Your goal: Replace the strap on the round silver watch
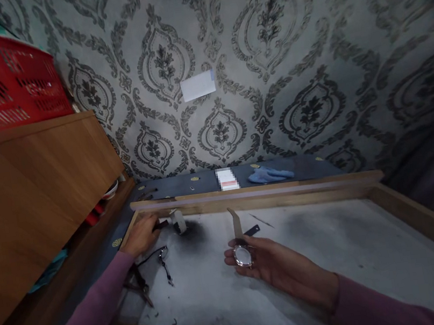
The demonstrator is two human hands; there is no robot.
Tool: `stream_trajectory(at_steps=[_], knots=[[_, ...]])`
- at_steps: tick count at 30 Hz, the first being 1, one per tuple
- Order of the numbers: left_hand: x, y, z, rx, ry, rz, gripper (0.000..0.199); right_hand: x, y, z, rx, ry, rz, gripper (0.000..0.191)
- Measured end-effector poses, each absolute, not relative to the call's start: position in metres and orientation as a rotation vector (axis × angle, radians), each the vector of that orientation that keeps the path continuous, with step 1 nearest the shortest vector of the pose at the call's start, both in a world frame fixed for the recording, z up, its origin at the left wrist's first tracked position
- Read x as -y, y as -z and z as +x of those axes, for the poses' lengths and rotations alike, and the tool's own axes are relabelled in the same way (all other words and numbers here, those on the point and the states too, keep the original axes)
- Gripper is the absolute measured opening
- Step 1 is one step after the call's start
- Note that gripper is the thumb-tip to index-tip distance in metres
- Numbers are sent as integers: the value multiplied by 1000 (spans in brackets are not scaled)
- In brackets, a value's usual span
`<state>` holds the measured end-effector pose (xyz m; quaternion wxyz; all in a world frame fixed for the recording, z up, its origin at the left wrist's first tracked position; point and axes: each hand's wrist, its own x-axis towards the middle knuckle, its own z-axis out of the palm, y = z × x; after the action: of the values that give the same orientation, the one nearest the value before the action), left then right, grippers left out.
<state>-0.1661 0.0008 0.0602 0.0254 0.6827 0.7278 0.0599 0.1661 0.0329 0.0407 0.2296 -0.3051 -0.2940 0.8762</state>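
Note:
A watch with a round, shiny case [243,256] rests in my right hand [270,263], its pale strap standing up beyond the fingers. A dark flat strip [251,230] shows just behind that hand. My left hand [142,235] is at the tray's left end, its fingers closed on a dark piece [161,225] that I cannot make out fully. Right beside it stands a looped pale watch strap [178,221]. A thin dark cord with a ring [163,255] lies below my left hand, near dark pliers-like tools [140,288].
A wooden-edged tray [255,198] surrounds the pale work surface. Behind it lie a blue glove [270,174] and a blurred white packet [227,179]. A wooden cabinet [42,194] with a red basket [4,80] rises at left. A thin stick [261,220] lies near the tray's middle.

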Motion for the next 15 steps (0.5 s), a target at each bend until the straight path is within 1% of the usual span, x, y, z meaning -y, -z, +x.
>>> stream_trajectory(at_steps=[1,6,8,10,12,15], knots=[[4,-66,-164,-2243,-192,2133,11,-33,-40,166,816,-2417,-827,18],[37,-97,-139,-2147,-247,2230,9,-32,-38,163,910,-2413,-845,22],[48,-104,-123,-2056,-289,2279,9,-30,-38,161,1005,-2391,-846,27],[55,-107,-106,-1865,-394,2367,9,-27,-38,160,1109,-2359,-810,34],[57,-107,-88,-1749,-423,2401,13,-24,-38,158,1206,-2315,-787,41],[56,-104,-66,-1658,-453,2459,13,-22,-37,157,1321,-2198,-741,50]])
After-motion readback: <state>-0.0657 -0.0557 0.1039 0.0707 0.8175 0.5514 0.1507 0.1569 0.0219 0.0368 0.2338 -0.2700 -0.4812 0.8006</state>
